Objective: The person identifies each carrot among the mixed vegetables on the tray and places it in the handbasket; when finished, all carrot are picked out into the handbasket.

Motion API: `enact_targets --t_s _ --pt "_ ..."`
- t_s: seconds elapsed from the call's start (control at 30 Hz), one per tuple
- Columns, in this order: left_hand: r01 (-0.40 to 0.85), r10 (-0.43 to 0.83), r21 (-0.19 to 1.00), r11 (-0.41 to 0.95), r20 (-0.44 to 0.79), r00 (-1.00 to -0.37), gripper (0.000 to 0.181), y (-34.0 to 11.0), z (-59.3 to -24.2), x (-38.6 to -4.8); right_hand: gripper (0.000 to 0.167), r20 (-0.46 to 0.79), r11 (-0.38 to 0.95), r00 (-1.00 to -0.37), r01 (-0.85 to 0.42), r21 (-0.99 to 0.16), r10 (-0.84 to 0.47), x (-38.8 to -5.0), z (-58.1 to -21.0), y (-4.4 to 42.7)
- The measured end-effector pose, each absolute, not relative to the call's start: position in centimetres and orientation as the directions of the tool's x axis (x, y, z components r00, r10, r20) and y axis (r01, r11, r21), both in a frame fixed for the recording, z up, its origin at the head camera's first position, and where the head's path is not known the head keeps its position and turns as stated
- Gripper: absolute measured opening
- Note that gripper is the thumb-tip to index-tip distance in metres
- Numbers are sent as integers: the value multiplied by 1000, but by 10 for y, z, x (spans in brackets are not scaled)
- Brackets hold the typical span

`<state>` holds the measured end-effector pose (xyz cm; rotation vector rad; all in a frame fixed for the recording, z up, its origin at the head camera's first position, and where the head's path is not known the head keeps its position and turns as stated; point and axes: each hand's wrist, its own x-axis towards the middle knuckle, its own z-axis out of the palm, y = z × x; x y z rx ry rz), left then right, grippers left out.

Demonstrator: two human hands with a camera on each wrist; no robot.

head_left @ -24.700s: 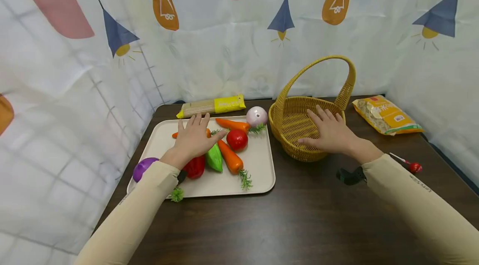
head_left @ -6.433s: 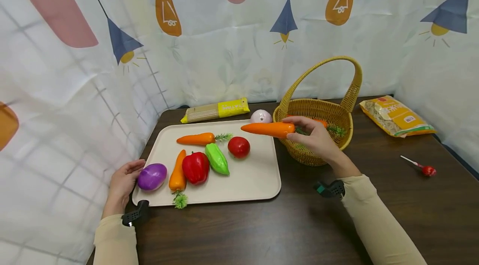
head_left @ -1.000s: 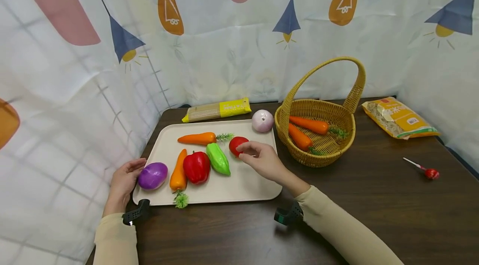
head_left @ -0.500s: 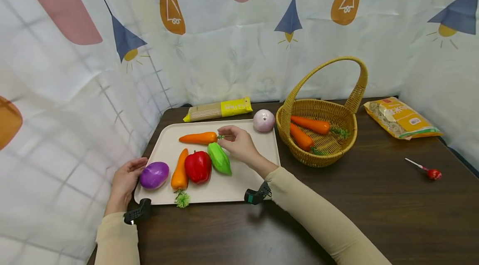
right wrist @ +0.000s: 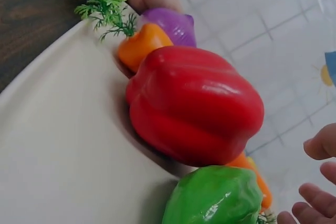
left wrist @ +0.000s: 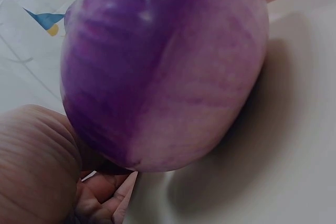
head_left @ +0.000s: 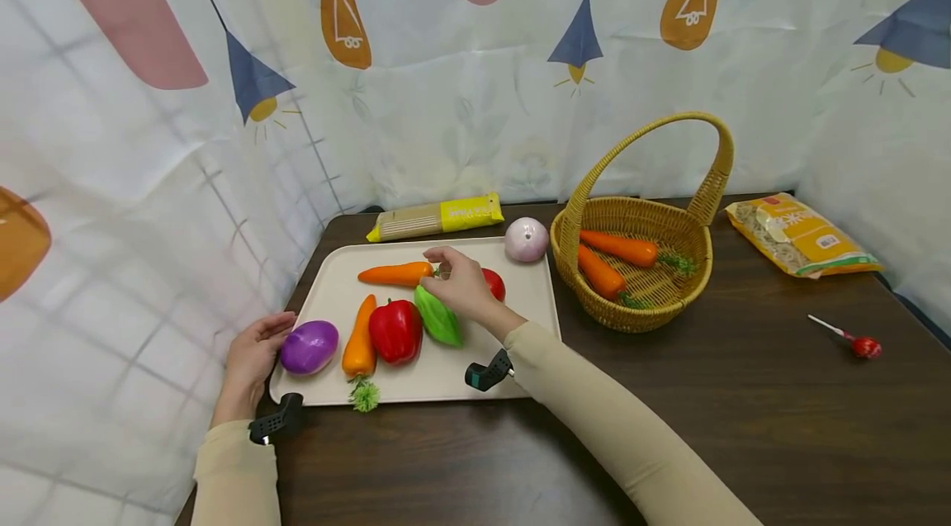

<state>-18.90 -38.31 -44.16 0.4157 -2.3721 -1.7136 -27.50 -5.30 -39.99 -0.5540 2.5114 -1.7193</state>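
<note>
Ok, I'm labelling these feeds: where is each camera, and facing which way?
Head: worn on the head, facing forward and down at tray and basket; sleeves, left grip and right grip show.
Left wrist: worn there, facing the purple vegetable closely; left grip at lower left.
Right wrist: worn there, facing the red pepper; right grip at right edge, left grip partly at top.
Shared by head and right wrist: red pepper.

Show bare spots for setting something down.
Free: the table between basket and lollipop; the right front of the tray, bordered by tomato and green vegetable, though the right sleeve partly overhangs it. Crowded: the tray's left half, around the red pepper.
</note>
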Motion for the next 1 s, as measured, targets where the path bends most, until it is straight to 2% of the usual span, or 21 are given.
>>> enact_targets --t_s 0.37,0.7,1.0 --pt "-140 -342 943 301 -30 -939 43 -385 -442 -190 42 158 379 -941 -269 -885 -299 -293 -403 -71" --pt "-164 -341 927 338 -42 -939 42 -383 -440 -192 45 130 420 -938 -264 -869 -321 -306 -400 -63" --pt "-155 -339 934 322 -39 -940 42 -383 -440 -190 49 72 542 -931 -269 -796 -357 -311 -406 -67"
